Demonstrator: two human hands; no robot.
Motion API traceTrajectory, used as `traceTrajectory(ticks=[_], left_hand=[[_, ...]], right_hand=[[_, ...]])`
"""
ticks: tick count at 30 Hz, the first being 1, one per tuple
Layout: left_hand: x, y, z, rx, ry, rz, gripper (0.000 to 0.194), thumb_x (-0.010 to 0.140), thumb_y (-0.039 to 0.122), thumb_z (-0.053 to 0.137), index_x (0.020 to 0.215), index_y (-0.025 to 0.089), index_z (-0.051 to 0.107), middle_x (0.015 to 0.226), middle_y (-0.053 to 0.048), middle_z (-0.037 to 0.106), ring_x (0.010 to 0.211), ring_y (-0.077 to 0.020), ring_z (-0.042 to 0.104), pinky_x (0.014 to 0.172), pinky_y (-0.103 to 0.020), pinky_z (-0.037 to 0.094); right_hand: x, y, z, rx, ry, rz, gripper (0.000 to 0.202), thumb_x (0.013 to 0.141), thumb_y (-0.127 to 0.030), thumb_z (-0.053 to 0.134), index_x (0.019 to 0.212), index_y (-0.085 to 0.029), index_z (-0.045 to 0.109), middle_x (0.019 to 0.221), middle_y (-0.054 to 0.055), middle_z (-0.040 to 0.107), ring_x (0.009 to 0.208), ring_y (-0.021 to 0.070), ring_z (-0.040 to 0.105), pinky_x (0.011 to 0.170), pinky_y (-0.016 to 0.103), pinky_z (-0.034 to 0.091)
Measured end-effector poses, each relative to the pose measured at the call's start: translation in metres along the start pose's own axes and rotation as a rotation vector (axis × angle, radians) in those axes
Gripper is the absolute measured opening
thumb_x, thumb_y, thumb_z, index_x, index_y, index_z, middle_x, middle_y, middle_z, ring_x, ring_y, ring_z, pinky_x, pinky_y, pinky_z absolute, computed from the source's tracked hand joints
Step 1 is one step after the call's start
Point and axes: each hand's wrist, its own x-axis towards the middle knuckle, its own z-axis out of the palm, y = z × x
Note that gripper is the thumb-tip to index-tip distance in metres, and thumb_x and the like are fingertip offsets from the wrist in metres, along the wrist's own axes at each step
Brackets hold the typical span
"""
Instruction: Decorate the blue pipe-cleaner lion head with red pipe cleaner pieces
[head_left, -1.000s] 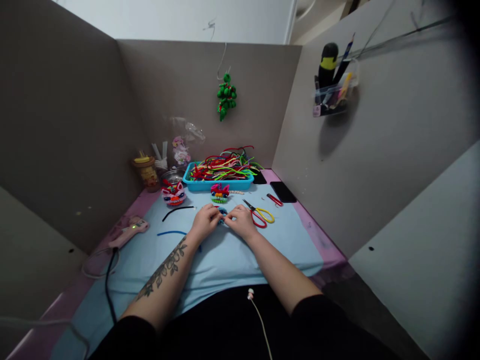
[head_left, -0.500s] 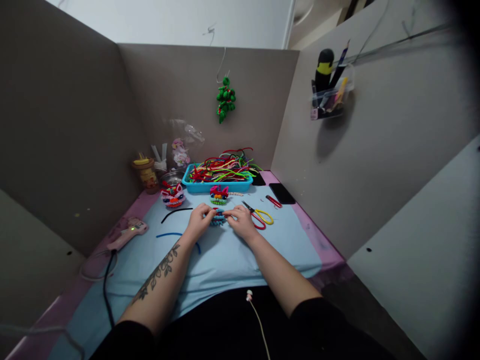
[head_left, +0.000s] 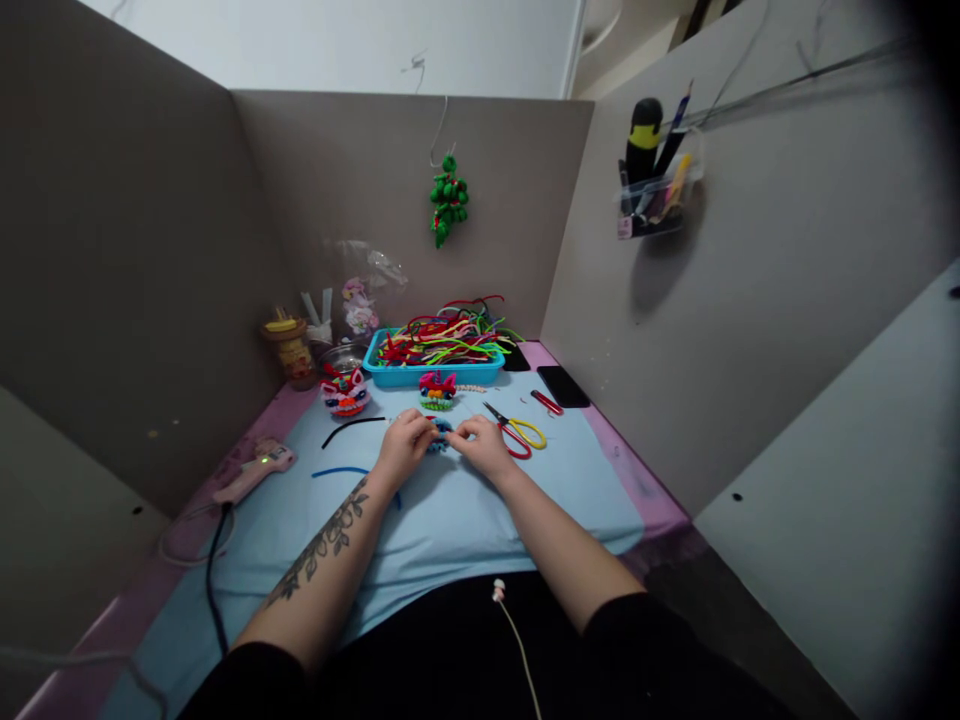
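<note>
Between my two hands is a small blue pipe-cleaner piece (head_left: 439, 436) with some red at its top. My left hand (head_left: 407, 440) pinches its left side, and the fingers of my right hand (head_left: 480, 442) are closed on its right side. Just behind sits a pink, red and green pipe-cleaner lion head (head_left: 437, 391). Another lion head, pink and orange (head_left: 346, 395), stands farther left. A black pipe cleaner (head_left: 349, 428) and a blue pipe cleaner (head_left: 339, 470) lie left of my hands, the blue one passing under my left wrist. Scissors (head_left: 525, 432) with red and yellow handles lie right of my right hand.
A blue tray (head_left: 435, 376) heaped with coloured pipe cleaners stands at the back. At left lies a pink glue gun (head_left: 255, 472) with a black cord. A phone (head_left: 563, 387) and a red cutter (head_left: 547, 402) lie right. Grey partitions (head_left: 405, 200) enclose the table.
My fingers have shifted slightly on the blue piece, the left hand rolling over it so that less of it shows. The camera view has moved a little; the other things have stayed in place.
</note>
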Motion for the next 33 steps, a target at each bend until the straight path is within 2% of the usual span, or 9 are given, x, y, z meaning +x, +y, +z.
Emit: traceTrajectory(ticks=[5,13,16,18,21,25,27,29,33], left_hand=[[0.0,0.003,0.003,0.05,-0.027,0.065,0.02,0.086,0.023,0.049,0.074,0.019,0.064,0.073,-0.004,0.055,0.072,-0.0168,0.052,0.07,-0.03,0.041],[0.001,-0.003,-0.011,-0.04,0.119,-0.057,0.017,0.084,0.024,0.052,0.071,0.019,0.061,0.07,-0.002,0.053,0.071,-0.0161,0.052,0.067,-0.028,0.042],[0.002,-0.008,-0.014,-0.01,0.148,-0.098,0.017,0.084,0.025,0.052,0.071,0.019,0.061,0.07,-0.002,0.054,0.07,-0.0161,0.052,0.066,-0.028,0.042],[0.002,-0.011,-0.014,0.032,0.15,-0.108,0.017,0.084,0.026,0.053,0.071,0.019,0.062,0.071,-0.003,0.054,0.071,-0.0163,0.052,0.066,-0.028,0.042],[0.001,-0.01,-0.01,0.086,0.115,-0.085,0.018,0.085,0.028,0.053,0.072,0.019,0.062,0.071,-0.003,0.055,0.072,-0.0169,0.052,0.067,-0.029,0.04],[-0.001,0.0,-0.002,0.101,0.037,-0.041,0.021,0.085,0.029,0.052,0.069,0.019,0.06,0.069,-0.002,0.053,0.072,-0.0169,0.051,0.068,-0.029,0.039],[-0.001,0.005,0.0,0.089,0.021,-0.022,0.022,0.086,0.027,0.05,0.067,0.019,0.057,0.067,-0.002,0.052,0.07,-0.0167,0.049,0.066,-0.029,0.039],[0.0,0.007,-0.002,0.065,0.042,-0.024,0.022,0.085,0.025,0.049,0.065,0.019,0.054,0.065,-0.002,0.05,0.069,-0.0164,0.048,0.065,-0.029,0.038],[0.004,0.005,-0.012,-0.007,0.167,-0.072,0.024,0.083,0.023,0.049,0.059,0.019,0.048,0.061,0.0,0.046,0.063,-0.0149,0.046,0.061,-0.028,0.037]], right_hand=[[0.0,0.001,0.002,-0.017,-0.005,0.019,0.02,0.073,-0.033,0.067,0.056,-0.022,0.066,0.058,-0.001,0.062,0.067,0.0158,0.057,0.068,0.027,0.044],[0.003,-0.004,-0.006,0.154,-0.023,0.045,0.012,0.074,-0.021,0.059,0.073,-0.021,0.071,0.073,0.002,0.067,0.077,0.018,0.06,0.076,0.03,0.047],[0.004,-0.002,-0.008,0.147,0.005,0.031,0.021,0.072,-0.013,0.052,0.08,-0.02,0.07,0.081,0.003,0.068,0.084,0.0188,0.06,0.082,0.032,0.046],[0.004,-0.002,-0.009,0.108,0.057,-0.01,0.033,0.071,-0.008,0.047,0.092,-0.02,0.068,0.091,0.004,0.068,0.093,0.0195,0.058,0.088,0.033,0.044],[0.002,-0.009,-0.008,-0.018,0.087,-0.102,0.039,0.073,-0.01,0.052,0.11,-0.02,0.062,0.101,0.005,0.067,0.099,0.0214,0.054,0.091,0.035,0.04],[-0.002,-0.021,0.0,-0.205,-0.007,-0.182,0.014,0.082,-0.022,0.059,0.093,-0.022,0.067,0.089,0.004,0.069,0.094,0.0213,0.053,0.086,0.035,0.035],[-0.003,-0.025,0.003,-0.26,-0.03,-0.202,0.009,0.085,-0.024,0.058,0.083,-0.022,0.067,0.083,0.003,0.069,0.091,0.0201,0.053,0.083,0.034,0.033],[-0.003,-0.026,0.003,-0.289,-0.038,-0.222,0.009,0.085,-0.024,0.058,0.081,-0.022,0.066,0.082,0.002,0.069,0.09,0.0195,0.052,0.082,0.034,0.031],[-0.001,-0.026,-0.004,-0.278,0.009,-0.233,0.01,0.085,-0.02,0.058,0.078,-0.022,0.066,0.081,0.001,0.069,0.088,0.0183,0.053,0.082,0.034,0.029]])
